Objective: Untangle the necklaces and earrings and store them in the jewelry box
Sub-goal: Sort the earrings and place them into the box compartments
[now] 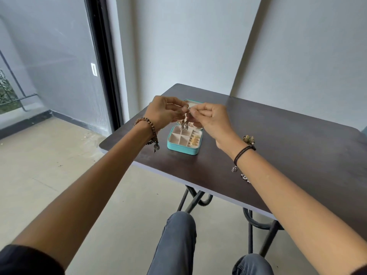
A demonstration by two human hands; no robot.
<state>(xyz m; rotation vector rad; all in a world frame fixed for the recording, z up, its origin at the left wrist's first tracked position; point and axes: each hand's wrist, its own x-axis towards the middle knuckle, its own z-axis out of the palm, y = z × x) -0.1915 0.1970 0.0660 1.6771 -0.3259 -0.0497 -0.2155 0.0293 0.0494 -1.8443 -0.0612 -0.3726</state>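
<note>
The person sits at the dark table (288, 145) and holds both hands up over the jewelry box (179, 149). The box stands open near the left side of the table, with its lid raised behind the hands. The left hand (163, 113) and the right hand (211, 119) are very close together. Each one pinches the upper part of a silver tangle (184, 124) between thumb and fingertips, and the other fingers are curled in. Below the pinch some small silver drops hang down, just above the compartments of the box. I cannot tell if this is a chain with earrings caught in it or only earrings hooked together; it is too small to see.

Some gold pieces (193, 140) already lie in the right compartments. On the table near the right wrist waits a gold-brown piece (248, 139), and nearer to the front edge a small silver piece (245, 178).

I think the tangle is very light and limp, so it gives no resistance and swings easily. The thin hooks probably bend if somebody pulls hard, and the smooth metal can slip from the fingertips. It seems better to take each piece at its firm body or at the base of the hook, and to loosen it slowly. Working over the box is wise, because a dropped piece should fall into the tray.
</note>
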